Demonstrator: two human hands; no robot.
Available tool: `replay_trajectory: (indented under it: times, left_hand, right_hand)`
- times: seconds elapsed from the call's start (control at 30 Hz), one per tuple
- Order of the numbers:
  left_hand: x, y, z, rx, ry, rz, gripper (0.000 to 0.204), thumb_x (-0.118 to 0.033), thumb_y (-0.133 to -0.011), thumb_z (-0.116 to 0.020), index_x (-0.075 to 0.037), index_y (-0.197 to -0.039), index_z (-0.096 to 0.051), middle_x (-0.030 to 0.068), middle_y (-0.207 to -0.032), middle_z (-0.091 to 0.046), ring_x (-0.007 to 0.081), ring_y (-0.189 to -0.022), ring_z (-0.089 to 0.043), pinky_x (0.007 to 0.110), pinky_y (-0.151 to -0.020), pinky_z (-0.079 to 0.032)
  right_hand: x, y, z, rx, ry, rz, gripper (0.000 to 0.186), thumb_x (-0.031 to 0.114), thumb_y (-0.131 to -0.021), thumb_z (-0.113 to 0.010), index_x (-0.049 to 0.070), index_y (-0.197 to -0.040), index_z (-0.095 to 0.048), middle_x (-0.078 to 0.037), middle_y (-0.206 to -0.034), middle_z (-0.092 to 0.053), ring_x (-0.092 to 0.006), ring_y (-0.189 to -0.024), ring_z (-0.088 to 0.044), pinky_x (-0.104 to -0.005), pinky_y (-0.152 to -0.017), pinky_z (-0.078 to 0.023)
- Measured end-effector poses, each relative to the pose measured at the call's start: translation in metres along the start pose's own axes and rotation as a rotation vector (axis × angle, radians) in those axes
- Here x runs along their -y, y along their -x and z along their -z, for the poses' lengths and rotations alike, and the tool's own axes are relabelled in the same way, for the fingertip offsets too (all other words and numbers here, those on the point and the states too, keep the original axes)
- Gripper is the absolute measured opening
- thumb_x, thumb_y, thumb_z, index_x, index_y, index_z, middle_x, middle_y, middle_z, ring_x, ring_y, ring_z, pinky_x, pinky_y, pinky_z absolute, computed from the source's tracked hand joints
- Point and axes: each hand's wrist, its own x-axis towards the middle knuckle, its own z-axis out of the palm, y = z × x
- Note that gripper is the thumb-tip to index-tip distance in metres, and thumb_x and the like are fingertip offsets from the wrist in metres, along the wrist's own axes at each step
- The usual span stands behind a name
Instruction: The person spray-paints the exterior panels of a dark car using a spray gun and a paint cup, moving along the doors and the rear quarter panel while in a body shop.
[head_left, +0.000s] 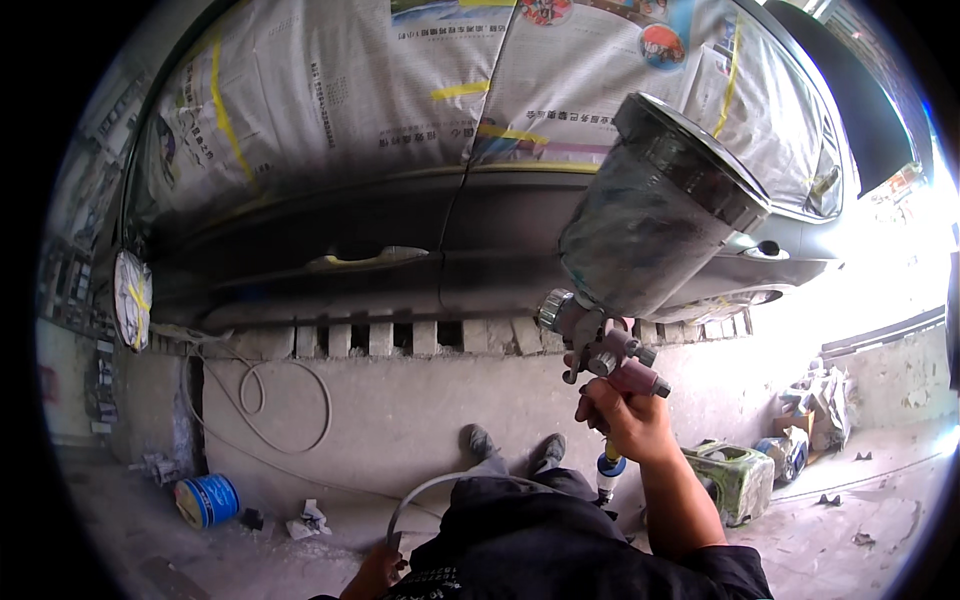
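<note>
One spray gun [610, 345]: metal body with knurled knobs, topped by one large tapered cup [655, 205], glossy, dark and paint-smeared, tilting toward the upper right. The right hand [628, 418] is gripping the gun's handle, fingers wrapping fully round it, holding the gun up in front of the car. A blue fitting [610, 466] is showing just under that hand.

One air hose [430, 492]: pale, smooth, curving in an arc from the lower middle. The left hand [375, 572] is closing around the hose at the bottom edge; how tightly cannot be told, as the hand is partly out of view.

One grey car [500, 235]: side panels bare and matte; its windows are lying under sheets of newspaper [340, 90] fixed with strips of yellow masking tape [222, 105]. One door handle [368, 259] is also wearing yellow tape.

Two grey shoes [510, 445] are standing on the dusty concrete floor [400, 410].

One blue cylindrical can [207, 499] is lying on its side at lower left. One green blocky container [735, 478] is sitting right of the forearm. One loose thin cable [290, 400] is looping over the concrete.
</note>
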Motion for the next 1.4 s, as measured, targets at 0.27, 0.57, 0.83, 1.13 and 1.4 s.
replay_trajectory:
  times: [0.27, 0.57, 0.83, 1.13, 1.4]
  left_hand:
    - [-0.021, -0.068, -0.012, -0.197, 0.189, -0.051, 0.064, -0.043, -0.079, -0.064, -0.003, -0.124, -0.044, 0.0215, -0.111, -0.058, 0.0336, -0.105, -0.057, 0.053, -0.082, -0.047]
    - [-0.293, -0.010, 0.113, 0.658, 1.039, 0.275, 0.083, -0.065, -0.085, -0.041, -0.001, -0.138, -0.033, 0.0214, -0.132, -0.046, 0.0321, -0.124, -0.043, 0.047, -0.105, -0.030]
    - [-0.288, -0.050, 0.040, 0.372, 0.627, 0.124, 0.085, -0.055, -0.080, -0.053, 0.005, -0.136, -0.033, 0.0268, -0.136, -0.040, 0.0363, -0.126, -0.040, 0.041, -0.103, -0.034]
    - [-0.357, -0.013, 0.182, -0.241, 0.912, -0.751, 0.025, -0.006, -0.087, -0.057, 0.002, -0.111, -0.056, 0.0081, -0.093, -0.062, 0.0111, -0.082, -0.062, 0.027, -0.070, -0.050]
    - [-0.447, -0.020, 0.362, -1.314, 0.243, -1.031, 0.028, -0.010, -0.078, -0.064, -0.009, -0.106, -0.060, 0.0099, -0.093, -0.063, 0.0259, -0.083, -0.062, 0.038, -0.072, -0.047]
  right_hand:
    - [-0.037, 0.028, 0.034, -0.165, 0.196, 0.074, 0.024, 0.003, -0.085, -0.053, -0.004, -0.106, -0.061, -0.005, -0.064, -0.062, -0.0094, -0.055, -0.057, -0.0225, -0.052, -0.047]
    - [-0.077, 0.045, 0.051, -0.311, 0.208, -0.011, 0.031, 0.011, -0.088, -0.051, -0.010, -0.111, -0.053, -0.011, -0.075, -0.061, -0.0088, -0.055, -0.053, -0.0210, -0.047, -0.039]
    - [-0.108, 0.036, 0.064, -0.369, 0.245, -0.106, 0.031, 0.014, -0.089, -0.047, -0.006, -0.112, -0.055, -0.005, -0.073, -0.057, -0.0065, -0.050, -0.046, -0.0175, -0.045, -0.034]
    - [-0.129, 0.017, 0.055, -0.299, 0.155, -0.040, 0.039, 0.022, -0.090, -0.050, -0.011, -0.110, -0.053, -0.011, -0.078, -0.062, -0.0091, -0.054, -0.051, -0.0196, -0.048, -0.037]
    - [-0.133, 0.012, 0.052, -0.220, 0.209, -0.027, 0.037, 0.022, -0.090, -0.049, -0.008, -0.111, -0.054, -0.013, -0.084, -0.063, -0.0088, -0.056, -0.052, -0.0210, -0.048, -0.038]
